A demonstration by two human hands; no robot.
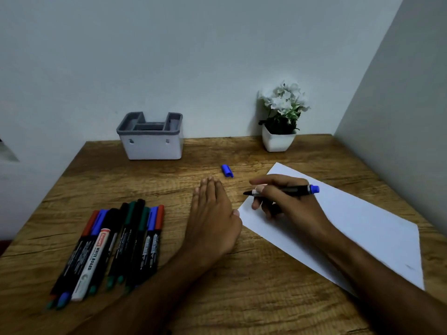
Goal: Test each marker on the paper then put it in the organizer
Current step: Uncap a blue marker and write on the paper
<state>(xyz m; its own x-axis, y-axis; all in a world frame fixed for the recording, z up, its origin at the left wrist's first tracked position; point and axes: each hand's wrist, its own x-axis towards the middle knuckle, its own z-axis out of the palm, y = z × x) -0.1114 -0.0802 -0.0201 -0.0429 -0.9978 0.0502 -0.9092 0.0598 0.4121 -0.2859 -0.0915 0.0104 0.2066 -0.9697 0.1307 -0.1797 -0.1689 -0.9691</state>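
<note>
An uncapped black marker with a blue end [290,189] lies level over the white paper sheet's [362,228] corner; its blue cap [227,170] lies near the grey-rimmed white organizer [151,147]; capped markers [113,245] lie bunched left.

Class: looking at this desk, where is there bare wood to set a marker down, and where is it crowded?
Bare wood lies between the organizer and flower pot, and at the near edge between the forearms. The marker pile, left hand and paper crowd the middle; the blue cap lies centrally.

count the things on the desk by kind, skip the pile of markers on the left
marker: 1
blue cap: 1
paper: 1
organizer: 1
potted plant: 1
total: 5
</note>
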